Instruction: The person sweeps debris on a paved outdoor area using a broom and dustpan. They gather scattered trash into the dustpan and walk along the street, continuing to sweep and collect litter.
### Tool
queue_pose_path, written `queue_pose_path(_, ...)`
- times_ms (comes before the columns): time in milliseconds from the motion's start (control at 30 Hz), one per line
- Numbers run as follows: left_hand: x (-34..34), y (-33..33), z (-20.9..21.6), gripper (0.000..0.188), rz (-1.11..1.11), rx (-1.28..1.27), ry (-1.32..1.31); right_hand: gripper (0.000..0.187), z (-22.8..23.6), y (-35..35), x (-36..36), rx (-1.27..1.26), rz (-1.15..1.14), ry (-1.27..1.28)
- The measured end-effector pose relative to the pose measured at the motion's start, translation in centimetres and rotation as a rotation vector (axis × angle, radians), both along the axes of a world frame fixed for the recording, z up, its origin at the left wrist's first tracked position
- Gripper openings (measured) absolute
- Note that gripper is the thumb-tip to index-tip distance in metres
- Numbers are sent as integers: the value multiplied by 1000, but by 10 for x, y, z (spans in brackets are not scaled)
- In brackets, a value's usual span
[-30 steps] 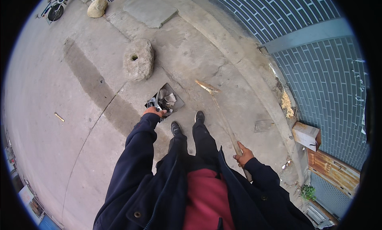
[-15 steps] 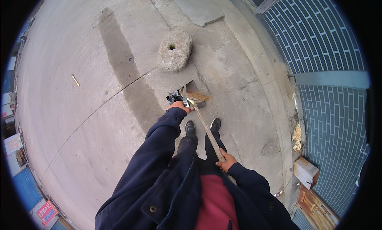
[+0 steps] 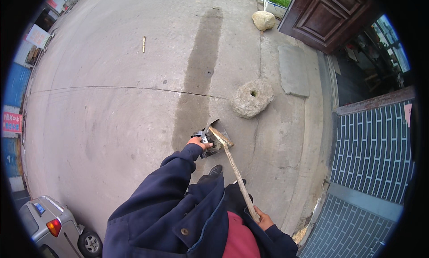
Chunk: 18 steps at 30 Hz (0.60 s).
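My left hand is closed round the grey handle of a dark dustpan in front of my feet. Part of the pan is hidden by that hand and the broom; some dark stuff shows in it, too small to name. In my right hand, low at the right by my hip, is the wooden stick of a broom. The stick slants away from me, and its brown head lies across the dustpan. A rough stone with a hole in it sits on the ground just beyond the pan.
A smaller rounded stone and a white planter stand far right, near an open brown door. A tiled wall runs along the right. At lower left is a silver car. A thin yellowish stick lies on the concrete.
My view has swung to the right-hand doorway and forward, so the ground features sit differently; the door and car have come into sight. Both hands keep hold of dustpan and broom, and the broom head's angle has changed.
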State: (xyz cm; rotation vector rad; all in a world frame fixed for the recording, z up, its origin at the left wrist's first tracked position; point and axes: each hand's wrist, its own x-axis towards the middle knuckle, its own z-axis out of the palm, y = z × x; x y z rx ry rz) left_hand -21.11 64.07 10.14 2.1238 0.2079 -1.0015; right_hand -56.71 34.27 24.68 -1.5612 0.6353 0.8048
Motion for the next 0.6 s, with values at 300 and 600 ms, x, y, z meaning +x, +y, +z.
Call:
queue_pose_path(300,17,112,-10,55,521,81,-268,74,36,-12,102,165,117,1)
queue_pose_path(600,66,208,-27,59,1021,-1,-162,63,2,-36,259,345,91,-50)
